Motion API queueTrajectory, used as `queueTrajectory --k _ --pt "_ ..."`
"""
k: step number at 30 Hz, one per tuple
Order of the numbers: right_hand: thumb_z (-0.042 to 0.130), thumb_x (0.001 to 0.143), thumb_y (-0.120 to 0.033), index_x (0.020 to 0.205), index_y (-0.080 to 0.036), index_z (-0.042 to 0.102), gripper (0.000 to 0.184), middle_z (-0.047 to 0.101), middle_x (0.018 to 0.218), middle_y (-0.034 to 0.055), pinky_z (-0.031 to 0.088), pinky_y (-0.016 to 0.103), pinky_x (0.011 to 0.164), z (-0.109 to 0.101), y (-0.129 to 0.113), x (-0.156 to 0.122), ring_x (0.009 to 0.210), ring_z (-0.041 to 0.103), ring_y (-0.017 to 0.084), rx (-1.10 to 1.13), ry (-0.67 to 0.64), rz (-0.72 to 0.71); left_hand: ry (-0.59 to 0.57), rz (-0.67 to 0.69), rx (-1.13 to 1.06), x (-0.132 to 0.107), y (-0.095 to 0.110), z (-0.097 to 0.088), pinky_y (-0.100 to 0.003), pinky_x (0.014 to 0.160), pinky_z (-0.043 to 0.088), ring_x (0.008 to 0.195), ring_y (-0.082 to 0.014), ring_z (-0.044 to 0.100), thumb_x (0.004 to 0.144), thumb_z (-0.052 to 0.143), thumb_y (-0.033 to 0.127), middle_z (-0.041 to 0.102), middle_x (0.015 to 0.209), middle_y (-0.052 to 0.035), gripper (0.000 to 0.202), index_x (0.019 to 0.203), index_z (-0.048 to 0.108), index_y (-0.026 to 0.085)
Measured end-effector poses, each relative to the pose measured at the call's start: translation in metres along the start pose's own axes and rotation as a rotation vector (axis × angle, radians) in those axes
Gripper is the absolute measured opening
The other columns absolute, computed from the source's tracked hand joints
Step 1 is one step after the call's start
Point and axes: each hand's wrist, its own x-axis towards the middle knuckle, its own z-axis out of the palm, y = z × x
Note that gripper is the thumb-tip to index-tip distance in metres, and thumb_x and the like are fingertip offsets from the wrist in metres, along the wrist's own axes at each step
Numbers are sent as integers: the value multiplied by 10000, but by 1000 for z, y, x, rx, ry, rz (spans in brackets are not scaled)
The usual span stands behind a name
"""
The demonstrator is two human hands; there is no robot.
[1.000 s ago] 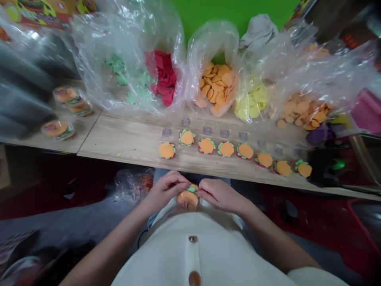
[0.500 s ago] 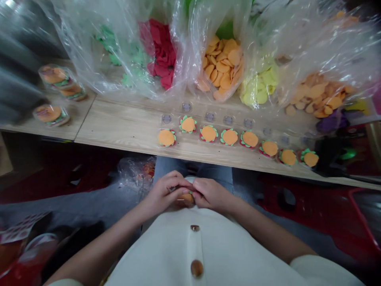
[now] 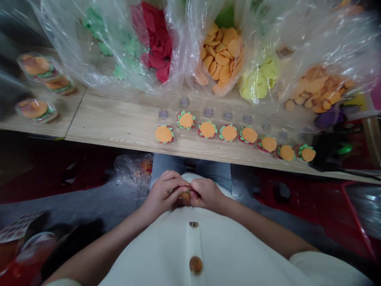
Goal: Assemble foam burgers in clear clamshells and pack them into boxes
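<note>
Left hand [image 3: 167, 190] and right hand [image 3: 208, 194] closed over that round orange plastic-cased toy burger [image 3: 185, 196]; both gripping; probably pressing it

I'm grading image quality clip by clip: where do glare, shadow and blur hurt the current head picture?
Head view, top: white glare streaks the clear plastic bags; head view, below the table: the floor is dim; head view, left: packed burgers look soft; head view, middle: left hand and right hand largely hide the held burger.
</note>
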Motion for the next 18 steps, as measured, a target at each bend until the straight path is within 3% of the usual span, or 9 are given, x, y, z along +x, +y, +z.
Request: queueTrajectory --k 5,8,11,15,18 --pt "405 829 -276 666 -199 424 181 445 606 -32 303 219 534 -6 1 8 556 390 96 259 -19 46 8 -217 -267 2 -9 -5 -285 770 439 830 -145 554 836 523 269 587 854 -47 169 868 669 189" --pt "376 891 -370 715 -192 451 260 456 645 -38 320 207 561 -16 4 18 594 411 88 430 -18 174 -118 -267 -456 7 -17 -16 -308 844 433 965 -170 536 808 565 280 572 1027 -66 228 1013 619 196" --pt "388 885 -442 716 -191 446 308 455 628 -44 346 216 573 -29 12 23 597 425 93 604 35 277 -239 -321 -636 21 -15 -29 -309 842 447 982 -178 542 767 623 273 572 1084 -67 359 1110 546 200" --pt "369 865 -539 776 -192 476 374 535 678 -14 436 258 606 -52 20 14 628 528 120 953 79 382 12 -434 -834 55 10 -35 -257 764 475 947 -158 565 771 623 300 567 1119 -46 395 1141 502 236" --pt "435 825 -565 817 -182 515 391 599 773 25 472 275 610 -65 19 5 658 577 130 1066 82 400 85 -436 -1015 83 34 -23 -259 750 492 934 -161 585 762 632 319 570 1142 -44 460 1189 472 259"
